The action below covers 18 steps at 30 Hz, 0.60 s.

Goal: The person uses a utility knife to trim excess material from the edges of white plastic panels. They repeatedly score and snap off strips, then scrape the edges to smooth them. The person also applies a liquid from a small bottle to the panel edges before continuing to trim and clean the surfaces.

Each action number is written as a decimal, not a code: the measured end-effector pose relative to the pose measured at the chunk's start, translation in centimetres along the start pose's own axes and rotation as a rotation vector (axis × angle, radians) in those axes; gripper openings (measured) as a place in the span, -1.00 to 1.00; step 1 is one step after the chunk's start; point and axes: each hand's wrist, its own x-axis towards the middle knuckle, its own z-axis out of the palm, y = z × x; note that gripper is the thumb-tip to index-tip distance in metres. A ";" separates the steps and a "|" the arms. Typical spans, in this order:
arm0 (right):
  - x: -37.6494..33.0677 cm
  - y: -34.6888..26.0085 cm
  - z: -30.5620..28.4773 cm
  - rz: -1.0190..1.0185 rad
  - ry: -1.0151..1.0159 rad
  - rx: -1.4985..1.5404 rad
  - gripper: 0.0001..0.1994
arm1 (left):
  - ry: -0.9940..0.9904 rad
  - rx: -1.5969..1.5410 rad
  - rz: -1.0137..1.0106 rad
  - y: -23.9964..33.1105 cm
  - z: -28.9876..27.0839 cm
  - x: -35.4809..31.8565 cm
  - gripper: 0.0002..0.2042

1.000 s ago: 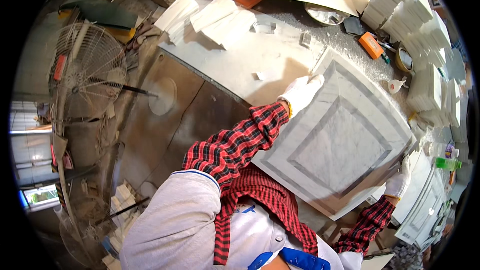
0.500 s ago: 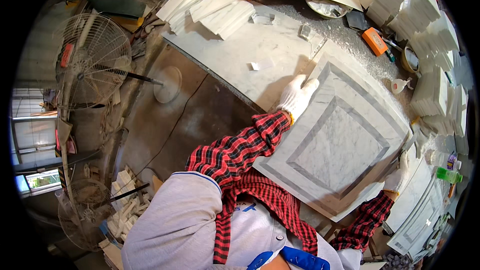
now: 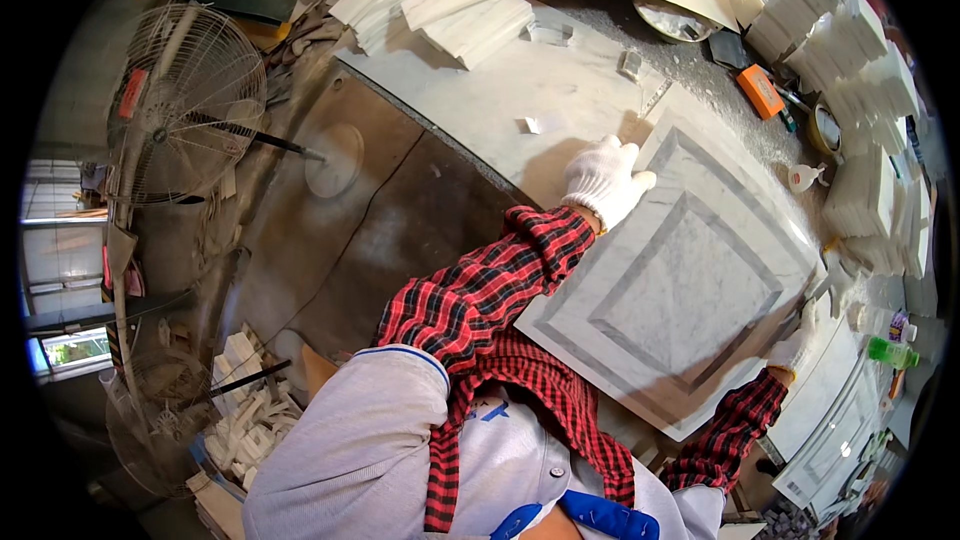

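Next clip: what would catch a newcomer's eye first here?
The big square marble panel with grey inlaid borders fills the centre-right of the dusty workbench. The left hand, in a white glove, grips its far left edge, and the right hand its right edge. A cage fan stands far left.

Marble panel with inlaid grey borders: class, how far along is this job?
Done: the marble panel looks fully assembled, both grey frames in place. In hand: gloved left hand and right hand grip opposite edges on the dusty workbench. Left: cannot tell.
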 end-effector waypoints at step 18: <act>-0.4 2.9 2.4 -0.119 0.144 -0.283 -0.73 | -0.407 -1.048 -0.527 -7.9 3.1 -19.8 -0.39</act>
